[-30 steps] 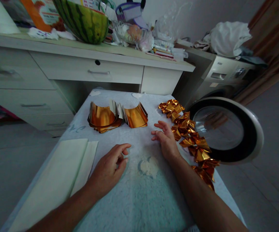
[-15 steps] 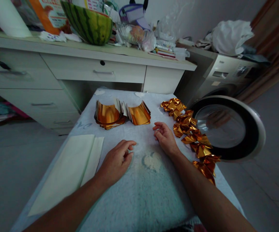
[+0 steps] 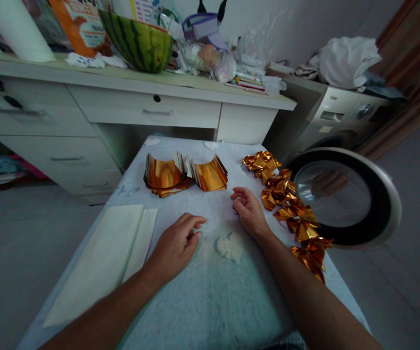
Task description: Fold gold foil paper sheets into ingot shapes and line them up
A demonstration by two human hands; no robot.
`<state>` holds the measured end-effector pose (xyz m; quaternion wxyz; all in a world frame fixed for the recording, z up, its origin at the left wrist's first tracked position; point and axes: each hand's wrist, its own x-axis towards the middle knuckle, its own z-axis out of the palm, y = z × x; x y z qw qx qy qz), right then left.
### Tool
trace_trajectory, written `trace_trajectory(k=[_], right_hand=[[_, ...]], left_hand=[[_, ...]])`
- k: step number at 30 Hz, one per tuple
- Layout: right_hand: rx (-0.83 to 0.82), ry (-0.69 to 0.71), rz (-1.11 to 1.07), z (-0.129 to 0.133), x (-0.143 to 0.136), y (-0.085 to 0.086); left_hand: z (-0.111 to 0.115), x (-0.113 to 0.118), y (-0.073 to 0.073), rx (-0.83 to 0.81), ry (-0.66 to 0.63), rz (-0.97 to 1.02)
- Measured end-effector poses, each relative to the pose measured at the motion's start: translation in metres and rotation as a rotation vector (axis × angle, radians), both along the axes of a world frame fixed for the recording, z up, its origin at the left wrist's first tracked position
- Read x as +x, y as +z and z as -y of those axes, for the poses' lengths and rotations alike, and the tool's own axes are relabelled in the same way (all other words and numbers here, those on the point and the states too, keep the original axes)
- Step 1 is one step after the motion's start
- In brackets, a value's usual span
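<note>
1. Left hand (image 3: 175, 245) rests palm down on the towel-covered counter (image 3: 210, 301); fingers (image 3: 191, 222) loosely curled, holding nothing. Right hand (image 3: 249, 210) also on the cloth, fingers curled inward, nothing pinched as far as visible.
2. Folded gold foil pieces (image 3: 290, 209) run in a line along the counter's right edge, just beside the right hand. Judged risk: a sideways wrist sweep could knock them off the edge toward the open washing machine door (image 3: 344, 197).
3. Two curved stacks of flat gold foil sheets (image 3: 186, 176) sit at the far middle of the counter, apart from both hands. They're springy and bowed up; a careless grab would likely take several sheets at once or topple the stack.
4. Foil looks thin and creases easily, so a hard pinch could crumple or tear a sheet.
5. Pale paper sheets (image 3: 104, 257) lie left of the left hand, overhanging the near-left edge a bit; a forearm drag could slide them to the floor.
6. Towel surface is soft and could bunch under the hands, shifting everything on it.
7. Dim light, shiny foil: single edges are hard to pick out, so a mis-grab is likely.
</note>
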<state>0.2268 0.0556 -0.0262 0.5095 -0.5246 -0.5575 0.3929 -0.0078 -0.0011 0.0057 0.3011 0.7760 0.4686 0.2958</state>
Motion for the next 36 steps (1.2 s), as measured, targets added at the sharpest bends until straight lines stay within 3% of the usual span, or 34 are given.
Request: trace_trajectory(k=[36], right_hand=[[0.009,-0.004,0.044,0.0004,-0.0015,0.0003]], left_hand=[[0.0012,-0.0014,-0.0005,0.001,-0.035,-0.003]])
